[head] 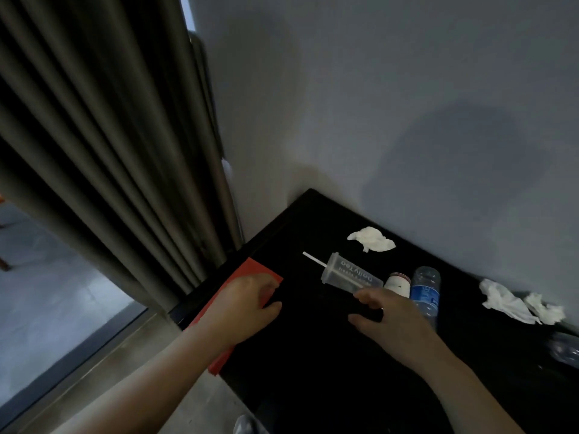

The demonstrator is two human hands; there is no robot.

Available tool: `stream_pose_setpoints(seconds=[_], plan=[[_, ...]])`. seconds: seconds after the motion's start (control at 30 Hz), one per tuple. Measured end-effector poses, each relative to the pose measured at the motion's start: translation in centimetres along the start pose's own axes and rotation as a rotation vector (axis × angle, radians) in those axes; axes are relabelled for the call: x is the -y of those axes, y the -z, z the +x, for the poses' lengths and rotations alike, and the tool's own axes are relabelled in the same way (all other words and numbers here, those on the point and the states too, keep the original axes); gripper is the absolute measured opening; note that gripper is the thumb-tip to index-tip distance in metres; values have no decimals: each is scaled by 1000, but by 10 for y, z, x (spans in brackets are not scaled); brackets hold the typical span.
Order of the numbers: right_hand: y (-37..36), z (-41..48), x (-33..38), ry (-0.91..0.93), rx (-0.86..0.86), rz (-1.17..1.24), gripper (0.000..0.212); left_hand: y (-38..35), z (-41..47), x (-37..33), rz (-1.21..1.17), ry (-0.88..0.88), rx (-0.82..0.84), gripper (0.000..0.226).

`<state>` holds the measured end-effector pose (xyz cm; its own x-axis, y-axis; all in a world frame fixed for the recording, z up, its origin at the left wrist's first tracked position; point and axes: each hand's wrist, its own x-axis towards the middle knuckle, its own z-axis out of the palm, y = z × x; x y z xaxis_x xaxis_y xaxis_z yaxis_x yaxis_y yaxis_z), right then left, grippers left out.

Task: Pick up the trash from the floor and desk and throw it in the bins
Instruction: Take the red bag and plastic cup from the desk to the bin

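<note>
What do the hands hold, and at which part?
Left hand grips the red sheet at its edge. Right hand touches the base end of the clear cup, thumb apart: not held.

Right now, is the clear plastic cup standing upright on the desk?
No, the clear plastic cup lies on its side on the desk, with its straw sticking out sideways.

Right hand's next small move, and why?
Probably curl the fingers of the right hand around the clear plastic cup with the white straw. It lies on its side on the black desk, and the spread thumb and fingers sit at its base end, not yet gripping.
</note>
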<state>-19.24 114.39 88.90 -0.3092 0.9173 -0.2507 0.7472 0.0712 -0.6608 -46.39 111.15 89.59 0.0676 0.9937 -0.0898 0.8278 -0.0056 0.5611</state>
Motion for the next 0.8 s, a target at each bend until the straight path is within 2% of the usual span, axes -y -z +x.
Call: stream_pose_setpoints(seconds=[0.33,0.57,0.7,0.8], plan=[[-43,41,19,-200,-98,17,50,6,54,81,-59,31,177,33],[-47,71,7,-316,-101,-47,55,-11,81,110,-90,89,237,54],[-39,96,-7,-344,-116,-84,54,-26,95,118,-70,157,254,68],[-31,116,-20,-318,-97,-93,44,-37,101,125,-59,245,284,73]])
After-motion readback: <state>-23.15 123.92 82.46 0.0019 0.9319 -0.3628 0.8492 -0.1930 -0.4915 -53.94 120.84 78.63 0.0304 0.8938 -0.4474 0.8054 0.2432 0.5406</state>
